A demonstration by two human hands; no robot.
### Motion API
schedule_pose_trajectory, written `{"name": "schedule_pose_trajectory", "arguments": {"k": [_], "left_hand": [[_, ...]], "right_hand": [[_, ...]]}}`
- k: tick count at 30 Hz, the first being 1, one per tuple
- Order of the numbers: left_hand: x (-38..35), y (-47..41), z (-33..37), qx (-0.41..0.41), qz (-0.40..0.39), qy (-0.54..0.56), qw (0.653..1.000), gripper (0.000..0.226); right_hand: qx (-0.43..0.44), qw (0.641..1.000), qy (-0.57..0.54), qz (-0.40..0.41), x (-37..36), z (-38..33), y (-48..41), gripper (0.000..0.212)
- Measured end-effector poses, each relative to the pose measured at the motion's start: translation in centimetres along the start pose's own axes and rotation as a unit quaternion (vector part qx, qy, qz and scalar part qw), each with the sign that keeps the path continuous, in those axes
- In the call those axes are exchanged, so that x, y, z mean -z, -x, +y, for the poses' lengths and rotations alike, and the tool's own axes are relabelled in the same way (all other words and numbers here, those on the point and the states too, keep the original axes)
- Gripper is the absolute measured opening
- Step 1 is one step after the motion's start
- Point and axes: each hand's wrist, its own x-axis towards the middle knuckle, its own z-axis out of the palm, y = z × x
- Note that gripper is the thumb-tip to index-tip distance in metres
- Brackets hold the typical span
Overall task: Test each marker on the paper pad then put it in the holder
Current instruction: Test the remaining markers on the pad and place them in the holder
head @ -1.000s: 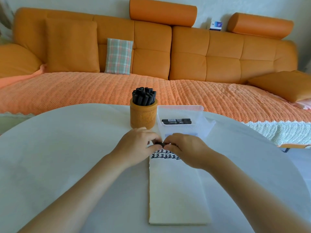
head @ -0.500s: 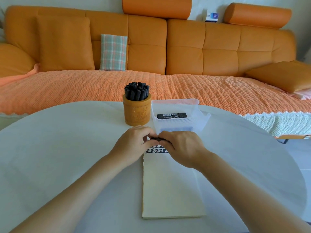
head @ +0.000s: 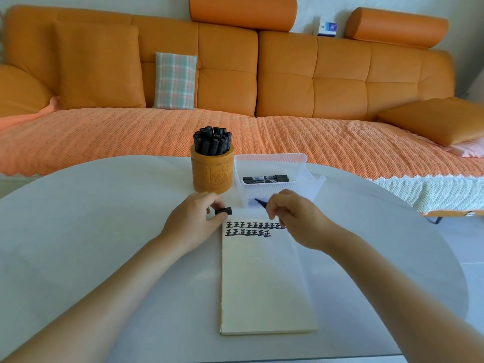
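Note:
A cream paper pad (head: 264,284) lies on the white table (head: 91,231), with two rows of black marks along its top edge. My left hand (head: 195,222) pinches a black marker cap (head: 223,211) just left of the pad's top. My right hand (head: 296,218) holds the uncapped black marker (head: 261,203), tip pointing up-left above the pad. The wooden holder (head: 212,172) behind my left hand is packed with several black markers. Two more black markers (head: 265,178) lie in a clear plastic basket (head: 301,163) to its right.
An orange sofa (head: 288,82) with a woven cover runs behind the round table, with a plaid cushion (head: 175,81) on it. The table edge curves away at the right, with floor beyond.
My hands were together on the capped marker above the pad. They have pulled apart: the cap came off to the left, the marker moved right.

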Motion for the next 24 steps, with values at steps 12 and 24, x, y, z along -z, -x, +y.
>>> {"name": "schedule_pose_trajectory", "arguments": {"k": [12, 24], "left_hand": [[-0.8, 0.3, -0.9, -0.014, -0.092, 0.007, 0.996, 0.065], [-1.0, 0.5, -1.2, -0.061, -0.151, -0.026, 0.986, 0.085]], "right_hand": [[-0.067, 0.949, -0.302, 0.055, -0.6, 1.9, 1.9, 0.012], [-0.122, 0.947, -0.287, 0.079, -1.7, 3.3, 2.0, 0.02]]}}
